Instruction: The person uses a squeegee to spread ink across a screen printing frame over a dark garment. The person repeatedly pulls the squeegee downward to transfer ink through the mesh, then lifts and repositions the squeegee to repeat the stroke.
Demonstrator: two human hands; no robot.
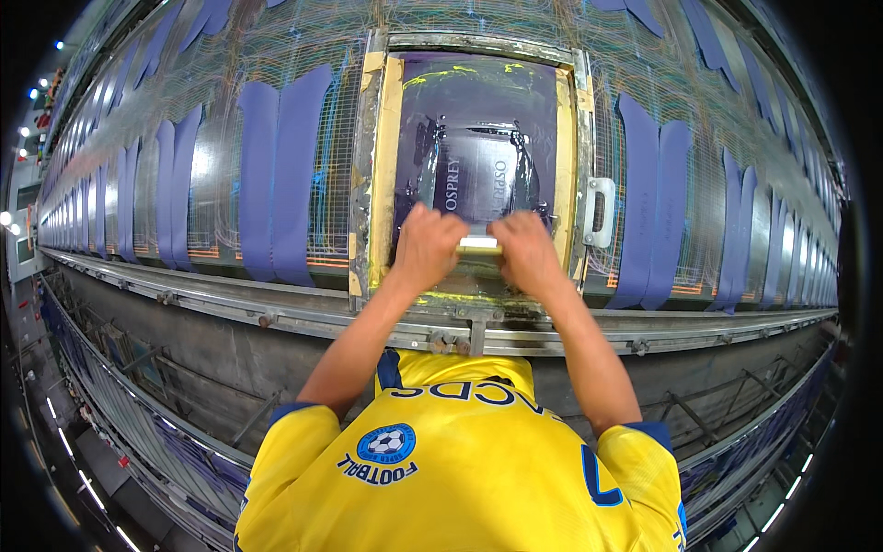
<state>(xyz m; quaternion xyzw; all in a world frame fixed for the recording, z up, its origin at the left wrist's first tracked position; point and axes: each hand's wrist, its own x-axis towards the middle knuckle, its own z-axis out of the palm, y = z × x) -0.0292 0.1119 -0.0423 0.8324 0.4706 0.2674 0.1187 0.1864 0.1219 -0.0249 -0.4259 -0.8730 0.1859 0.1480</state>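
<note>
Screen (543,101) up top-centre's got two bits of pale lettering (452,184), yellow shirt (487,469) down bottom has navy lettering (376,471).

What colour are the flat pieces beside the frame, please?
The flat pieces are purplish blue; head view.

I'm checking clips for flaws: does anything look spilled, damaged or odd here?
Yes: bright yellow smears streak the far end of the screen, odd against its dark purple surface. The surrounding frame also looks grimy and patchy, possibly just from use.
</note>
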